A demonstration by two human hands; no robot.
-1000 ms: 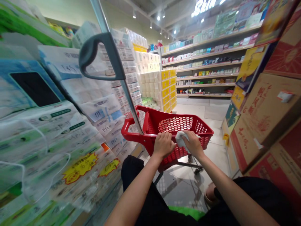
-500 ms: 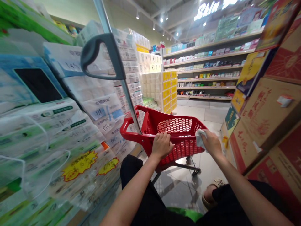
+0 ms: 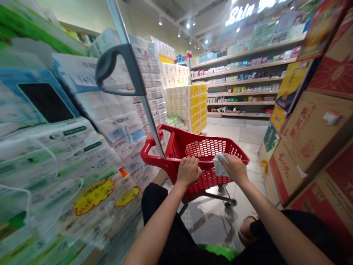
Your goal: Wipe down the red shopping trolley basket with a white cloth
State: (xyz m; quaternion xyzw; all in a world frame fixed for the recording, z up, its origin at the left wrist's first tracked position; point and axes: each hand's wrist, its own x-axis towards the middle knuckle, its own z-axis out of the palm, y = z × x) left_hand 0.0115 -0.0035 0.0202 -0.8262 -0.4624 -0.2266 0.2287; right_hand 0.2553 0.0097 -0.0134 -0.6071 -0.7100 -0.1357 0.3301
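A red plastic shopping basket (image 3: 171, 147) on wheels stands on the tiled floor in front of me. Its grey pull handle (image 3: 110, 64) rises on a metal bar toward the upper left. My left hand (image 3: 189, 171) is closed over the basket's near rim. My right hand (image 3: 234, 168) presses a white cloth (image 3: 219, 164) against the same rim, just right of my left hand. The basket's inside looks empty.
Stacked packs of tissue paper (image 3: 82, 147) fill the left side, close to the basket. Brown cardboard boxes (image 3: 311, 136) with red print line the right. Yellow and white packs (image 3: 193, 105) and product shelves (image 3: 242, 84) stand at the aisle's far end. My legs (image 3: 176, 228) are below.
My right hand with the cloth slid right along the rim to the basket's corner, then came back left toward my left hand. My left hand kept its grip.
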